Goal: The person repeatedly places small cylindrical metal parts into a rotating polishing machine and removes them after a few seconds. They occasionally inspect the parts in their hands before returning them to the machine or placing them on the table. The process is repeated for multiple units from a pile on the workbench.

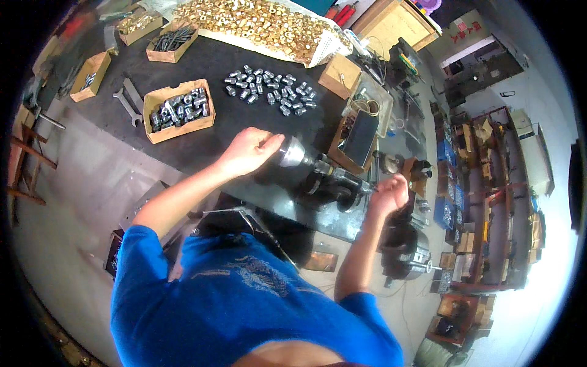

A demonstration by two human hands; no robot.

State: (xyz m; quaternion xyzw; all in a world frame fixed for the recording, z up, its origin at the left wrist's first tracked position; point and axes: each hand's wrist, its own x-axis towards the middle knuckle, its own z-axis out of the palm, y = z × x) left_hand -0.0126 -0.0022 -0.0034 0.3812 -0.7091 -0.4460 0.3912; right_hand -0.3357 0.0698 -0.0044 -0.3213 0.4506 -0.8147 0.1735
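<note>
At frame centre, the left hand (pixel 249 151) was clamped on a tool (pixel 306 168); the right hand (pixel 389 194) was closed at its tip. Fitting seemed underway; steady alignment would be needed.

The person wore a bright blue short-sleeved T-shirt, its fabric creased across the chest and shoulders. A faint grey printed design ran across the front of the shirt, too blurred to make out. The sleeves ended above the elbows, leaving both forearms bare. The left hand (pixel 247 151) and the right hand (pixel 389 193) were bare too, with no gloves, and no watch or band showed on either wrist.
</note>
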